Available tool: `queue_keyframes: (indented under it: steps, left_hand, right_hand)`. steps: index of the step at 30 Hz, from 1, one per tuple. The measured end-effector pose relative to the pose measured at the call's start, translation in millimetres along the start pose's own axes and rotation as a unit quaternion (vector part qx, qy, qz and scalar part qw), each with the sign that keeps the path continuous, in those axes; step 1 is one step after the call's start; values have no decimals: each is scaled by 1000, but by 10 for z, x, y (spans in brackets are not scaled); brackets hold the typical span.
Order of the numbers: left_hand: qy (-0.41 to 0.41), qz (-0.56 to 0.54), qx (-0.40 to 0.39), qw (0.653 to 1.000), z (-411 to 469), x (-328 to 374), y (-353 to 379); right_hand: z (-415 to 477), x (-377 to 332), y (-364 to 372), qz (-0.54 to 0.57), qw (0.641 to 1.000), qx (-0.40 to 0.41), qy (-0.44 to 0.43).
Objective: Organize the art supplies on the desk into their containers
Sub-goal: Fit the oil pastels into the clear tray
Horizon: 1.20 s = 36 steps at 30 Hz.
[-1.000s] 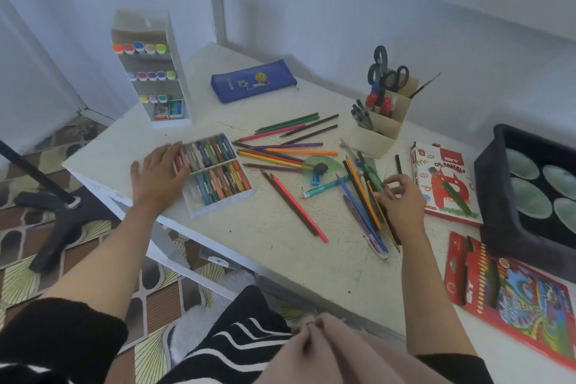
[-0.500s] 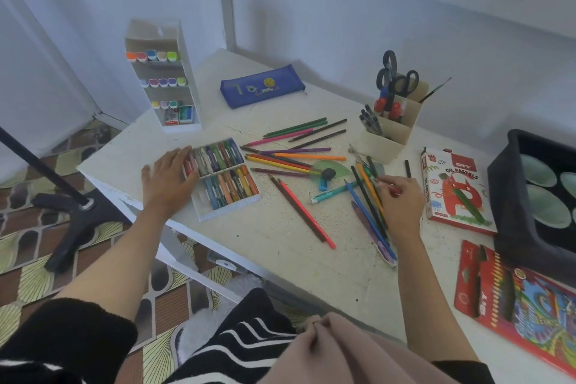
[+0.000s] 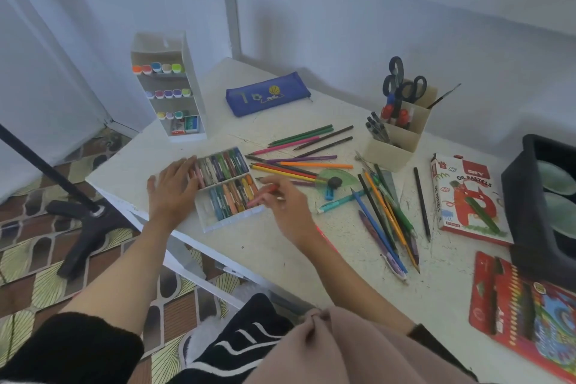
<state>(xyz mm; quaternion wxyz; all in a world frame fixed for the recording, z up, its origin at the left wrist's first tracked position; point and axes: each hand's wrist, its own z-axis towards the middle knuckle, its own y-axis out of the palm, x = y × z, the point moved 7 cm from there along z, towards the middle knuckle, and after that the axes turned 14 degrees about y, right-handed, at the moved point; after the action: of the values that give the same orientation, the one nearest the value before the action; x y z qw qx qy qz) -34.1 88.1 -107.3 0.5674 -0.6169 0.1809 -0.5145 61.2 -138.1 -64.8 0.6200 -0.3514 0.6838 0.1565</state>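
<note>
Item: white plastic two-row tray of oil pastels [image 3: 231, 221], near the front left edge of the white scuffed desk [image 3: 280, 259].

Left hand [image 3: 173, 193]: flat, fingers straight and a little spread, resting on the tray's left end to steady it.

Right hand [image 3: 288, 206]: blurred; thumb and fingertips appear pinched on a short red pastel stick [image 3: 264, 194], its far tip at the right end of the tray's lower row.

Change: half a second ago this hand was at the heap of loose coloured pencils [image 3: 383, 215] on the right; it has crossed to the tray with the stick.

Meaning: one stray pastel is about to be seated in its row, probably the last.

Outstanding: the pencils lie scattered, well apart from the red flat pencil box [image 3: 523, 315]; the printed oil pastel carton [image 3: 464, 193] lies untouched.
</note>
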Motion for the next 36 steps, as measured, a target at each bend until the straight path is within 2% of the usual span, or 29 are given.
queue_keyframes:
  steps: [2, 7, 11, 18, 24, 31, 36]
  left_hand:
    - [-15, -14, 8, 1000, -1, -3, -4]
    - [-23, -24, 17, 999, 9, -19, -27]
    - [-23, -21, 20, 999, 0, 27, -51]
    - [-19, -26, 30, 999, -2, 4, -51]
    - [-21, -30, 28, 999, -7, 18, -66]
    - [-22, -40, 17, 999, -25, -24, -49]
    - [-18, -31, 16, 999, -30, -5, -64]
  right_hand:
    - [106, -74, 219, -19, 999, -47, -10]
    - [381, -164, 588, -85, 992, -93, 9]
    - [545, -201, 723, -176, 981, -79, -8]
    - [599, -179, 911, -263, 960, -88, -23]
    - [583, -213, 963, -346, 936, -42, -58]
    - [586, -144, 1028, -411, 906, 25, -100]
    - [610, -105, 1062, -409, 907, 8, -95]
